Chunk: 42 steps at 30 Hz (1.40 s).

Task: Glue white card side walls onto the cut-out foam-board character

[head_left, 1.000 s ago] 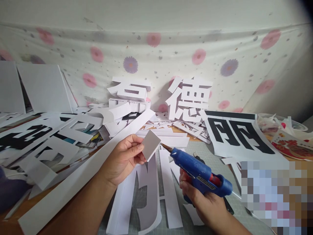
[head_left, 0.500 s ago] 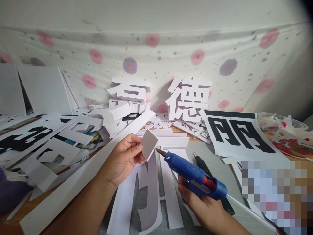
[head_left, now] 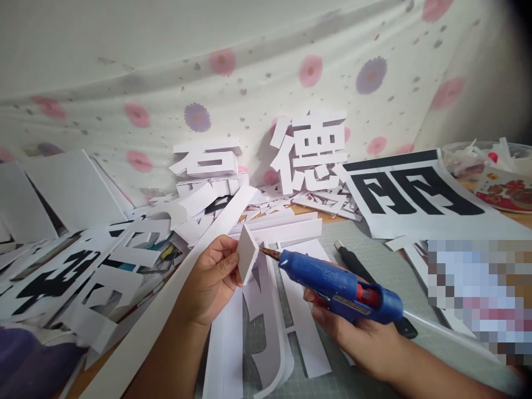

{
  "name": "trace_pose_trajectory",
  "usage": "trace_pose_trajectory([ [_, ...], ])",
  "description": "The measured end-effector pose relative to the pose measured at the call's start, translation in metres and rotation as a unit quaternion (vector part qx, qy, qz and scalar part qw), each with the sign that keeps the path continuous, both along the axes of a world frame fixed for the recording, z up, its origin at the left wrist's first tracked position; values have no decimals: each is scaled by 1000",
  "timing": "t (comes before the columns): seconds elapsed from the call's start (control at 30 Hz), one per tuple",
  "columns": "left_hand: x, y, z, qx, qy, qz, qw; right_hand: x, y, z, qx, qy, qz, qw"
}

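Between its thumb and fingers, my left hand (head_left: pixel 216 277) pinches a small white board piece (head_left: pixel 248 255), turned so one edge faces right. My right hand (head_left: pixel 353 338) is wrapped round a blue glue gun (head_left: pixel 332 285), whose brown nozzle points left, close beside that edge. A clear glue stick trails from the gun's rear. Below both hands, a large white cut-out character (head_left: pixel 282 327) with raised side strips lies on the green cutting mat (head_left: pixel 341 382).
Behind stand white 3D characters (head_left: pixel 316 152) among scraps. A printed sheet (head_left: pixel 419 194) and a plastic bowl (head_left: pixel 515 158) are at the right. A black-handled tool (head_left: pixel 361 271) lies behind the gun. Long white strips, cut-outs and leaning boards (head_left: pixel 77 191) fill the left.
The view has tilted. My left hand has turned the white piece more edge-on, and the glue gun's nozzle now sits higher along its edge.
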State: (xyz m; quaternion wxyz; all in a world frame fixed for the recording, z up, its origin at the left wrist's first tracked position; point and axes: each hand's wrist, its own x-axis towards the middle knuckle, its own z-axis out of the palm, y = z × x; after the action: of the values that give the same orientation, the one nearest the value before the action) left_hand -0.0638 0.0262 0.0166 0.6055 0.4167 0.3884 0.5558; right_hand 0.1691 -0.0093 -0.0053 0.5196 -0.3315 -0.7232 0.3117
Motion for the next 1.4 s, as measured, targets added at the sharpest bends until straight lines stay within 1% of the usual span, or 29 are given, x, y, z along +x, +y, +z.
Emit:
trace_pose_trajectory([
  [0.17, 0, 1, 2, -2, 9, 18, 1000, -2, -1, 2, -16, -5, -6, 1000],
  [0.37, 0, 2, 6, 2, 12, 37, 999, -2, 0, -2, 11, -50, 1, 999],
  [0.5, -1, 3, 4, 9, 17, 53, 998, -1, 0, -3, 25, -58, 2, 998],
  [0.7, -2, 2, 2, 25, 18, 35, 999, -3, 0, -1, 26, -36, -1, 999],
  [0.87, -1, 0, 2, 24, 11, 32, 999, -3, -1, -5, -9, -26, 0, 1000],
  [1.0, 0, 0, 1, 20, 9, 33, 999, -2, -2, -6, 4, -27, -13, 1000],
  [1.23, -1, 1, 1, 23, 7, 31, 999, -1, -1, -6, 14, -36, -6, 999],
  [1.4, 0, -1, 2, 15, 9, 39, 999, -3, -1, -2, 8, -30, -4, 1000],
])
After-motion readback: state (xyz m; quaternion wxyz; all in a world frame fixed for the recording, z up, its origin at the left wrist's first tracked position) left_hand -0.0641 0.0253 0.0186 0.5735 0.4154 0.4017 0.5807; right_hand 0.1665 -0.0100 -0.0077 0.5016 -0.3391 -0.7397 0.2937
